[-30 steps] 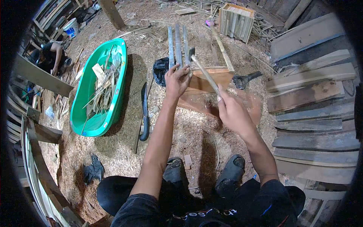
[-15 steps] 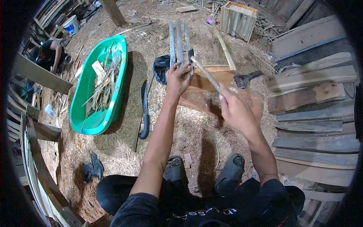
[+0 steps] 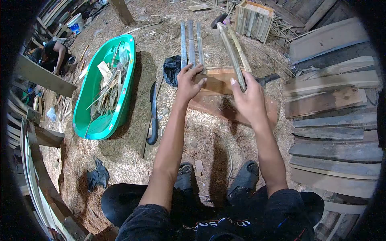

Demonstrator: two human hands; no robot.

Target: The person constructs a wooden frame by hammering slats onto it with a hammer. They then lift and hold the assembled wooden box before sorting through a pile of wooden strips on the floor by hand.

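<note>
My right hand grips a hammer by its wooden handle, the dark head up and away from me. Fingers apart, my left hand rests at the near ends of several narrow wooden slats, beside a reddish-brown board. Whether a nail stands under its fingertips cannot be made out. Behind the hammer lies a pale wooden stick. To the left of my left hand are a black plastic bag and a machete with a dark handle.
A green tub of wood scraps stands on the left. Stacked planks line the right side, and a slatted wooden crate is at the back. Another person crouches at far left. Wood shavings cover the ground.
The hammer has swung up and away from the slats, its head now far from my left hand. My left hand's fingers have spread from a pinch.
</note>
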